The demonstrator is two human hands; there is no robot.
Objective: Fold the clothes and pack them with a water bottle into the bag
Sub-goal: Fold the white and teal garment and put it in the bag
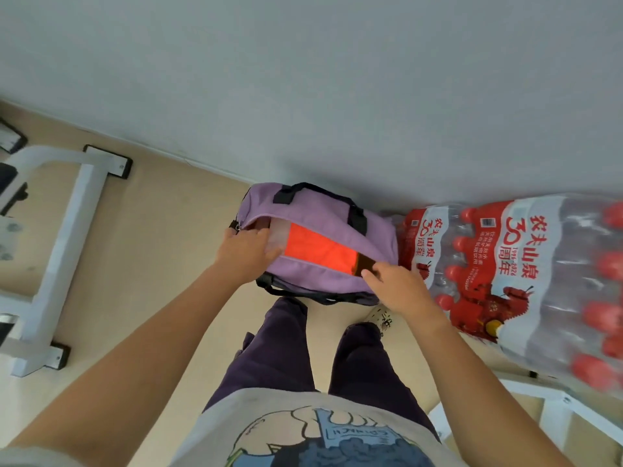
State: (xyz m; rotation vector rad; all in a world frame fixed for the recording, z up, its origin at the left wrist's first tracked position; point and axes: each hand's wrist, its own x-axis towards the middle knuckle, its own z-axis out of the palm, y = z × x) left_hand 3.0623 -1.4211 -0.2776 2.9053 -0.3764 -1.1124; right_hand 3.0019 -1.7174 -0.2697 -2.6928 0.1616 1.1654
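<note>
Purple bag on the floor against the far wall, its top opening parted to show orange cloth inside. Left hand grips the opening's left end, fingers curled over the edge; right hand pinches the right end. Right of the bag, touching it, lies a shrink-wrapped bottle pack. A white frame stands far left.

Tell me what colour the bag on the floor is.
Lilac purple with black handles, seen in the head view: the bag.
</note>
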